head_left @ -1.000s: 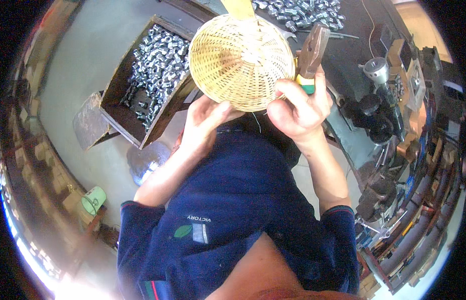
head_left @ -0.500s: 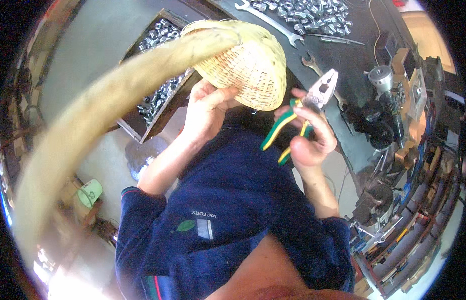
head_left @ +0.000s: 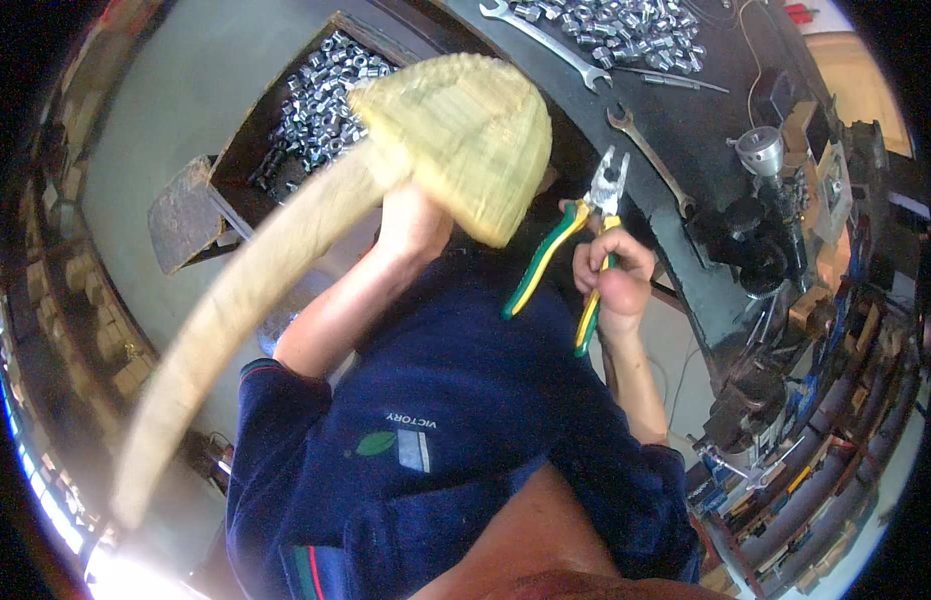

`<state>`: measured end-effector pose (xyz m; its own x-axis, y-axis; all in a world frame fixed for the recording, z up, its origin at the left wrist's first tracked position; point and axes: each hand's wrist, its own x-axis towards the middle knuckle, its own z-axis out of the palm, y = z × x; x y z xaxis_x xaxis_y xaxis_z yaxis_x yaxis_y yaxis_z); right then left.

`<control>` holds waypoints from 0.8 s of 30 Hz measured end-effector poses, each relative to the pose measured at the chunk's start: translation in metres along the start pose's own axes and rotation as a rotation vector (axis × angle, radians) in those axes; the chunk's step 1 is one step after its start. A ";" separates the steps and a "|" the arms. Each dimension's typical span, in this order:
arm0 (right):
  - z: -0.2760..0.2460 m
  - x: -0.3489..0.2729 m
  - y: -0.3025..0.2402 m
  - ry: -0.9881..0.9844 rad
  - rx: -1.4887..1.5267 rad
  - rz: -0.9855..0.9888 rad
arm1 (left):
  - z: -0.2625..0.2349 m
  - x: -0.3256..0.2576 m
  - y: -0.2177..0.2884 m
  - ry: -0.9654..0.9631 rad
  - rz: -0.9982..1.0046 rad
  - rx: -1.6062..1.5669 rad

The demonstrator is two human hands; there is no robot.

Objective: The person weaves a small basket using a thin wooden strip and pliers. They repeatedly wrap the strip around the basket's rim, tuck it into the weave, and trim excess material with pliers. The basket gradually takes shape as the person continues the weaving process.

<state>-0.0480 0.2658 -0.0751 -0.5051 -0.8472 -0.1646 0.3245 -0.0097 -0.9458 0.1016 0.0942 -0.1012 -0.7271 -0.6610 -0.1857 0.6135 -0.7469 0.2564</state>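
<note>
A woven bamboo strainer (head_left: 465,140) with a long pale handle (head_left: 255,270) is in my left hand (head_left: 415,225), which grips it from below at the rim. The fingers of that hand are hidden behind the strainer. Its bowl now shows its smooth outer side, and the handle slants down to the lower left. To the right, my right hand (head_left: 617,275) is closed around one grip of a pair of combination pliers (head_left: 604,200) with green and yellow handles. The jaws point up and stand apart, not touching the strainer.
Left of the strainer stands a wooden box (head_left: 240,150) full of metal fittings (head_left: 330,95). On the dark workbench (head_left: 720,130) lie two wrenches (head_left: 550,45), a heap of fittings (head_left: 625,35) and a thin tool (head_left: 675,80). Machine parts (head_left: 760,150) crowd the right.
The strainer has turned over from its woven inside to its outer side, and its handle has swung. The pliers have moved slightly left, with handles and jaws spread wider.
</note>
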 end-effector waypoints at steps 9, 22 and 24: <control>0.004 0.019 -0.053 -0.399 0.193 0.085 | 0.027 0.031 0.003 0.253 0.200 0.700; 0.015 0.022 -0.048 -0.503 0.311 0.275 | 0.057 0.067 -0.020 0.171 0.269 0.584; 0.018 0.026 -0.040 -0.512 0.356 0.262 | 0.058 0.068 -0.021 0.183 0.237 0.542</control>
<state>-0.0598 0.2352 -0.0369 0.0405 -0.9894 -0.1396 0.6726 0.1303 -0.7285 0.0212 0.0690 -0.0640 -0.4961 -0.8421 -0.2116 0.4734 -0.4666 0.7471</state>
